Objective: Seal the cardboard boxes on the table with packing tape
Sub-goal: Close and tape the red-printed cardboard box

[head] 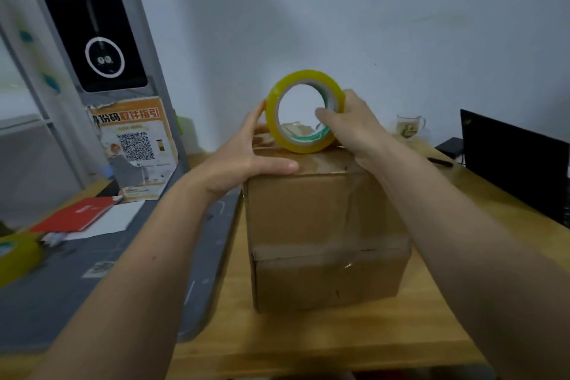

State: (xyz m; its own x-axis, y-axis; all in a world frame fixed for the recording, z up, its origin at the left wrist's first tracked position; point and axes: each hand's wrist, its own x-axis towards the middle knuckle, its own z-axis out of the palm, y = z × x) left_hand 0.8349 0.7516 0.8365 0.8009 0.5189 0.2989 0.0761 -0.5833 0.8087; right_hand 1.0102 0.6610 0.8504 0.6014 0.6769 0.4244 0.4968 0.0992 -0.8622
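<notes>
Right hand [348,129] pinches the tape roll [303,111] through its core, mid-frame; left hand [246,160] lies flat-fingered on the box [324,225]. Best keep the flaps pressed shut and pull the tape straight along the seam.

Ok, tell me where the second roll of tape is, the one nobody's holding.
In the head view the spare tape roll sits at the far left edge, on the grey mat, below and left of the red booklet.
</notes>
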